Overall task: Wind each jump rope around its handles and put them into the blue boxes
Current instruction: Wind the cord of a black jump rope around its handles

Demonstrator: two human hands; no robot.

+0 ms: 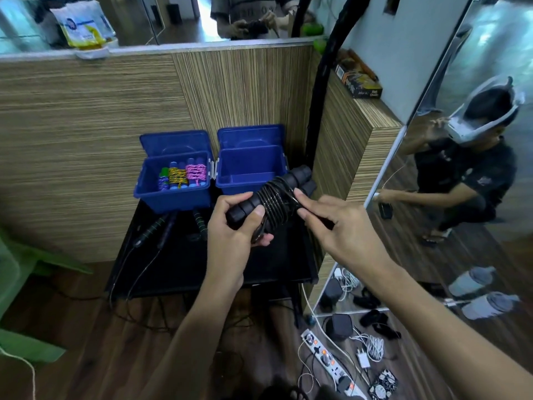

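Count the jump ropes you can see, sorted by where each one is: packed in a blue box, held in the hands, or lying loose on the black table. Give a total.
Packed in the left blue box: 3 (purple, yellow, pink)
Held in the hands: 1 (black jump rope, left hand, right hand)
Loose on the black table: 2, as far as visible (green-banded handles)
Total: 6

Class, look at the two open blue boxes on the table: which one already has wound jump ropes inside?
The left blue box: it holds wound ropes in pink, yellow and purple. The right blue box shows only bare floor.
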